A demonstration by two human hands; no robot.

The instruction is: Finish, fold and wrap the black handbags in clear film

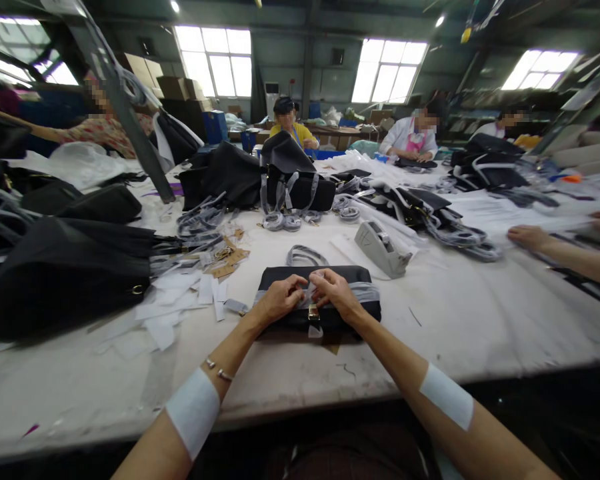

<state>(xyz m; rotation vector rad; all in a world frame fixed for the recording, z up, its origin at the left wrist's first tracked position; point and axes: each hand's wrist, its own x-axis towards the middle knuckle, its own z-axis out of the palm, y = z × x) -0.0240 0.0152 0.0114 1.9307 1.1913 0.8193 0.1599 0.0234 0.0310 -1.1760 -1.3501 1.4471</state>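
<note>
A black handbag lies on the worktable in front of me, with a plastic-wrapped strap across it. My left hand rests at the strap's middle with thumb and forefinger pinched close together. Beside it, my right hand pinches a small piece of whitish translucent wrapping. What sits between the left fingertips is too small to make out. Just below both hands shows a gold metal clasp on the bag's front. A wrapped handle loops out behind the bag.
A grey tape dispenser stands right of the bag. White paper slips and brown tags lie to the left, near a large black bag. A slanted metal post rises at left. A co-worker's hand is at right.
</note>
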